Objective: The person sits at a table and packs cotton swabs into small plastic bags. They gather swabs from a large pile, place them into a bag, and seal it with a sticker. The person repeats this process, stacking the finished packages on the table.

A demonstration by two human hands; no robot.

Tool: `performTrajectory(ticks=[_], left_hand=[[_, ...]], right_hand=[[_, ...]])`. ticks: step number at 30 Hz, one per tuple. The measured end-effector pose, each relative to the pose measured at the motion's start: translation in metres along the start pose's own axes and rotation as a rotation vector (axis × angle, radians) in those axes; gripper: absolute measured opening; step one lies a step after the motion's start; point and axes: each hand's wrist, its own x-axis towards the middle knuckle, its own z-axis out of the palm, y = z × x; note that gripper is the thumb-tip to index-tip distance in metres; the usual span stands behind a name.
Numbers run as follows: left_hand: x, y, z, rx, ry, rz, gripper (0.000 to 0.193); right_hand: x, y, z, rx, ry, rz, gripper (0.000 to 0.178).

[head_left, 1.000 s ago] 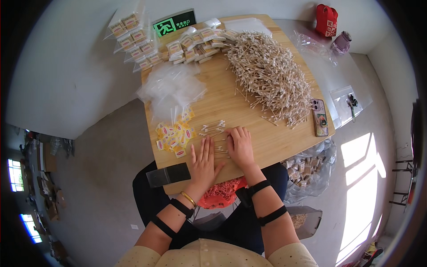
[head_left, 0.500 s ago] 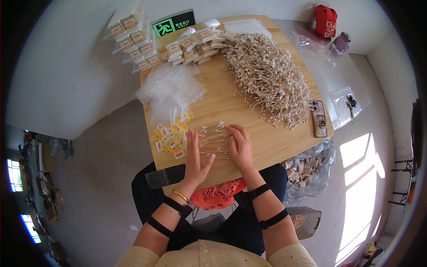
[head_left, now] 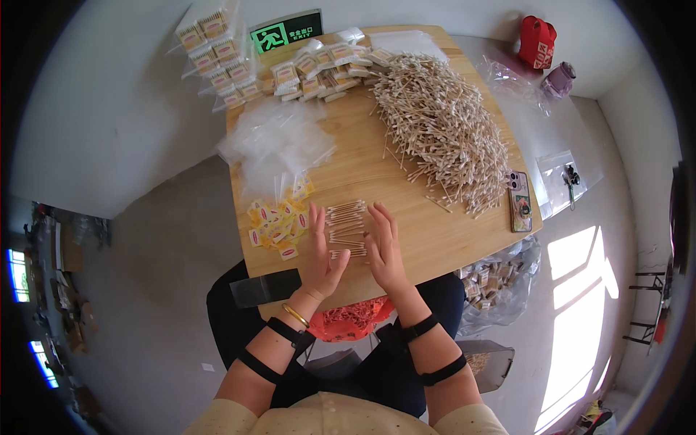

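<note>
Between my two hands, a small batch of cotton swabs [head_left: 346,217] lies crosswise on the wooden table [head_left: 357,156], roughly parallel, its ends facing my palms. My left hand [head_left: 321,250] stands on edge at the left ends, thumb apart and fingers stretched out. At the right ends is my right hand [head_left: 383,246], also upright, its fingers extended. Neither hand grips anything; whether the palms touch the swab tips I cannot tell. Left of my left hand are scattered small yellow-and-white printed cards [head_left: 279,226]. A big heap of loose swabs [head_left: 442,130] covers the table's right side.
Clear plastic bags [head_left: 279,141] are piled at the left, with filled swab packs [head_left: 319,69] behind them. Stacked bagged packs [head_left: 217,54] stand at the back left. A phone [head_left: 519,201] lies at the right edge, a dark flat strip [head_left: 265,288] at the front left edge.
My right hand's bent fingers have straightened, and its palm has turned toward the swabs. The swabs between my hands now lie more evenly lined up. My left hand has hardly moved.
</note>
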Motion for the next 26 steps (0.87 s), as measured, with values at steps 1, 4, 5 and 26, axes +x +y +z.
performTrajectory(ticks=[1,4,5,26], left_hand=[[0.002,-0.004,-0.007,0.092,-0.018,0.035,0.086],[0.015,-0.009,-0.022,0.173,-0.174,0.043,0.071],[0.021,-0.01,-0.021,0.224,-0.185,0.039,0.068],[0.027,-0.012,0.003,0.415,-0.168,0.1,0.063]], right_hand=[[-0.007,-0.002,-0.011,-0.178,-0.09,-0.047,0.064],[-0.022,-0.006,-0.027,-0.55,-0.261,-0.123,0.079],[-0.023,-0.005,-0.028,-0.569,-0.263,-0.11,0.084],[0.109,0.023,-0.004,-0.992,0.054,0.154,0.062]])
